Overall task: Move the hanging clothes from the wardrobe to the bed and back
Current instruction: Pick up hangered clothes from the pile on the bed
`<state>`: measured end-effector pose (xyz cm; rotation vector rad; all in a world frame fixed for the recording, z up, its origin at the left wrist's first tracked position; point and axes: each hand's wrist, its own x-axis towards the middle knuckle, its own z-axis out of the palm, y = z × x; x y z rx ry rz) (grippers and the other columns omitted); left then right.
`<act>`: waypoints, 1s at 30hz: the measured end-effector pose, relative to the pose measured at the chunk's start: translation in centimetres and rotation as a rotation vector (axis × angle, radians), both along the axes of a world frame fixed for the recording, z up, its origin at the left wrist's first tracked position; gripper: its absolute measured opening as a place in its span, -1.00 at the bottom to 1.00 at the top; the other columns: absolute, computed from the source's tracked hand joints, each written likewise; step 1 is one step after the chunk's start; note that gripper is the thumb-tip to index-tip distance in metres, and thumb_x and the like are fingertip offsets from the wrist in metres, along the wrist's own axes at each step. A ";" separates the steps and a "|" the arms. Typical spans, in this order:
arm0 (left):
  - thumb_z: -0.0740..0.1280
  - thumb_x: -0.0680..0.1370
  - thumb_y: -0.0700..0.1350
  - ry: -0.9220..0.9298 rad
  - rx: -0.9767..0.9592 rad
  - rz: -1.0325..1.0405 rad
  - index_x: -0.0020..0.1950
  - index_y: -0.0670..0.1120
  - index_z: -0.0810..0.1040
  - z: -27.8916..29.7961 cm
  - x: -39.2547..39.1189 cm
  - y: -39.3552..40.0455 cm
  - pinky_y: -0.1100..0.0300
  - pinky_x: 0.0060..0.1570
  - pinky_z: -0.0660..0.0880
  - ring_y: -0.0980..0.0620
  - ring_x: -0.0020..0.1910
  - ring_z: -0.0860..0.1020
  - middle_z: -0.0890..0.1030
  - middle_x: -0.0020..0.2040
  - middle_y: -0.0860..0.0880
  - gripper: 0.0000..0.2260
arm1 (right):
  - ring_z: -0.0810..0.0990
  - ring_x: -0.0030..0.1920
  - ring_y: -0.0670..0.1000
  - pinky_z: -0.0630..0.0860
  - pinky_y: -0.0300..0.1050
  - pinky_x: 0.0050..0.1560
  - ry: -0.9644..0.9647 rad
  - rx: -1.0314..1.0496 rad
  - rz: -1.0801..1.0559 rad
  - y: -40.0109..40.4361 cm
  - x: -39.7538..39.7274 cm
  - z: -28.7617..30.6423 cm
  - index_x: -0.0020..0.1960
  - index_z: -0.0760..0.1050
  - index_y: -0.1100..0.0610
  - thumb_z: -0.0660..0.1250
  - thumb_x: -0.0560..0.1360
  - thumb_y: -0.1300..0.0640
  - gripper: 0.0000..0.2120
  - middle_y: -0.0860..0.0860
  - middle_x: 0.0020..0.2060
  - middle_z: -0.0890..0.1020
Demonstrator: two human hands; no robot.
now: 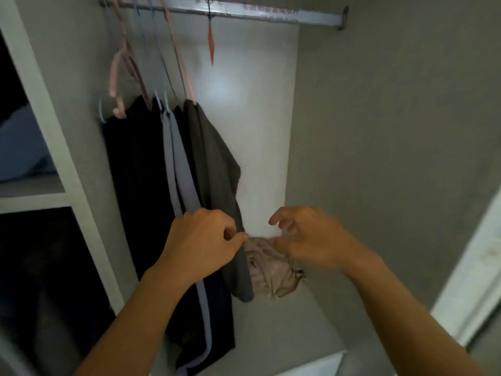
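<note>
A grey garment (217,169), hung with other clothes from the rail (244,12) at 12 o'clock, is pinched by the left hand (206,240) while the right hand (306,237) is held loosely spread, empty; unhooking seemingly comes next.

The grey garment (217,169) pinched at its edge by the left hand (202,245) is matt cloth with a soft, slightly napped look. Left of those fingers (238,236) hang a smooth lilac-grey cloth strip (180,169) and a flat, lightless black garment (135,185). Just right of them, under the right hand (311,240), lies a crumpled beige cloth (271,272) with a faint sheen. High above, the rail (244,13) looks like scuffed, dull metal, and the pink hanger (119,74) like smooth plastic. The wardrobe walls (379,131) are matt and even.
</note>
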<state>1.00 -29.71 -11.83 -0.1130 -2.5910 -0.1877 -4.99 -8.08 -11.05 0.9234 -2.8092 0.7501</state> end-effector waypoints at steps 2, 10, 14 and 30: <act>0.35 0.49 0.22 -0.084 0.059 -0.129 -0.28 0.01 0.61 -1.8 0.6 0.9 0.32 -0.42 0.38 0.18 -0.40 0.49 0.54 -0.41 0.12 -0.68 | 0.62 0.01 -0.07 0.57 -0.09 0.06 -0.024 0.020 -0.089 1.5 2.7 -1.4 0.10 0.56 -0.14 0.43 0.42 -0.13 -0.72 -0.16 -0.03 0.63; 0.41 0.54 0.01 -0.569 0.194 -0.506 -0.22 -0.13 0.62 -7.1 2.6 7.7 0.19 -0.20 0.45 0.07 -0.18 0.57 0.62 -0.22 -0.04 -0.77 | 0.55 0.16 -0.02 0.51 -0.04 0.17 -0.150 0.275 -0.430 8.5 12.7 -7.0 0.26 0.46 -0.16 0.35 0.41 -0.26 -0.55 -0.14 0.19 0.57; 0.38 0.44 0.26 -0.564 0.040 -0.582 0.35 0.09 0.52 -9.1 4.9 12.7 0.17 0.15 0.47 0.07 0.22 0.53 0.57 0.27 0.11 -0.48 | 0.54 0.21 -0.01 0.49 -0.05 0.18 -0.174 0.285 -0.570 12.0 17.5 -8.8 0.34 0.43 -0.11 0.35 0.46 -0.22 -0.51 -0.12 0.25 0.56; 0.38 0.45 0.30 -0.613 -0.057 -1.039 0.39 0.15 0.47 -13.2 19.3 35.5 0.16 0.16 0.44 0.07 0.26 0.53 0.55 0.32 0.13 -0.46 | 0.52 0.23 0.01 0.44 -0.10 0.13 -0.277 0.179 -1.147 28.6 41.8 -13.1 0.42 0.35 -0.04 0.38 0.48 -0.17 -0.44 -0.06 0.26 0.54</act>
